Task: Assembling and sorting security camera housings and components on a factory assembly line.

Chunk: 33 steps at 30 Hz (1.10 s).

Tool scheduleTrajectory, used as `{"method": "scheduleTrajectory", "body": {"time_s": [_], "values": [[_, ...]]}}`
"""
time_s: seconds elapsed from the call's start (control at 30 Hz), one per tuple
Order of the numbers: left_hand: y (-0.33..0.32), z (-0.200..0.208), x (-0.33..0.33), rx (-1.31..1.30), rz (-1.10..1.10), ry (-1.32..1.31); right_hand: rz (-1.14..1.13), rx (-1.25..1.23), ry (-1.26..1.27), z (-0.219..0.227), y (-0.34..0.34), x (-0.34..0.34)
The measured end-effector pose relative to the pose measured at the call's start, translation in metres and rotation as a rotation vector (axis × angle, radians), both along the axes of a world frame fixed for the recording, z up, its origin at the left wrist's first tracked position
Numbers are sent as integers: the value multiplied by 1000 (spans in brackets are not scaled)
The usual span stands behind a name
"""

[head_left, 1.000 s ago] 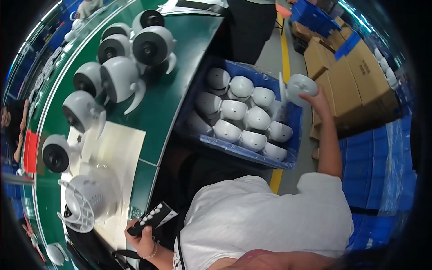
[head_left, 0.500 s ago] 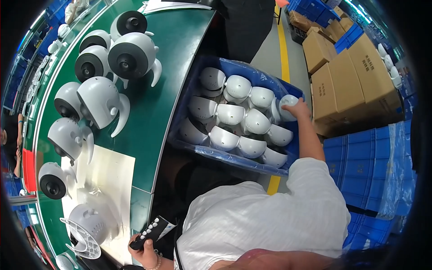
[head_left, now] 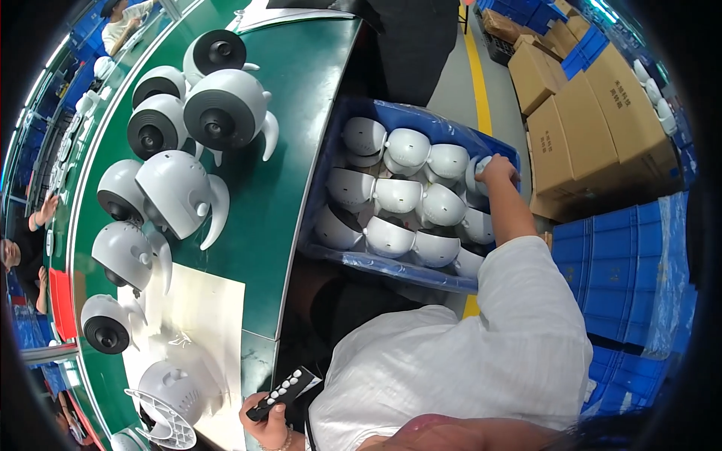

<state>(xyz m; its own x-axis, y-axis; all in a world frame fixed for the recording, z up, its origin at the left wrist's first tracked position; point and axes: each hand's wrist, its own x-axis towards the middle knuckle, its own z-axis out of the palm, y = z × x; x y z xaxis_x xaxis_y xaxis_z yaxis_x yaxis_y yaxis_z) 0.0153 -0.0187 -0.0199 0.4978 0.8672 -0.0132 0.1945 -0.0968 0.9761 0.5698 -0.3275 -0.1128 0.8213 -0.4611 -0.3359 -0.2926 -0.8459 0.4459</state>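
My left hand (head_left: 267,422) is closed around a black strip-like holder (head_left: 284,392) with several small white round pieces along it, near the table edge. My right hand (head_left: 499,171) reaches into the far right corner of a blue bin (head_left: 406,272), its fingers closed on a white rounded shell (head_left: 475,179), mostly hidden by the hand. Inside the bin, several similar white shells (head_left: 398,195) sit in rows. On the green table (head_left: 259,218) stand several white domed units with black round fronts (head_left: 219,110) and curved white arms.
A cream sheet (head_left: 222,301) lies on the table, with a white unit with a lattice-like base (head_left: 169,391) on it. Beyond the bin stand cardboard boxes (head_left: 553,143) and stacked blue crates (head_left: 624,248). Another person (head_left: 124,26) sits at the far left; a second person's hand (head_left: 47,209) shows below.
The view has shifted, so table and bin appear further right. My right hand has settled lower over the shell, covering more of it. My left hand still holds the black strip.
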Motion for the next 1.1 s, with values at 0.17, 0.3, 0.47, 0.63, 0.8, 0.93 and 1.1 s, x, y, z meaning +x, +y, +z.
{"method": "scheduleTrajectory", "body": {"time_s": [0.17, 0.3, 0.47, 0.63, 0.8, 0.93, 1.1], "values": [[1, 2, 3, 43, -63, 36, 437, -221, -72, -6, -6, -8], [-7, 8, 12, 33, 43, 16, 432, 198, -179, -26, -24, -20], [-4, 9, 11, 65, -15, 60, 473, 84, 24, -41, -9, -4], [0, 13, 13, 32, -7, 102, 532, 82, 51, -55, -4, -8], [-6, 16, 30, 108, -44, 68, 552, 188, -179, -81, -28, 10], [-13, 22, 42, 61, 37, -42, 607, 455, -617, -88, -24, 2], [-18, 17, 44, -90, 178, -191, 689, 1447, -726, 12, 36, -70]]}}
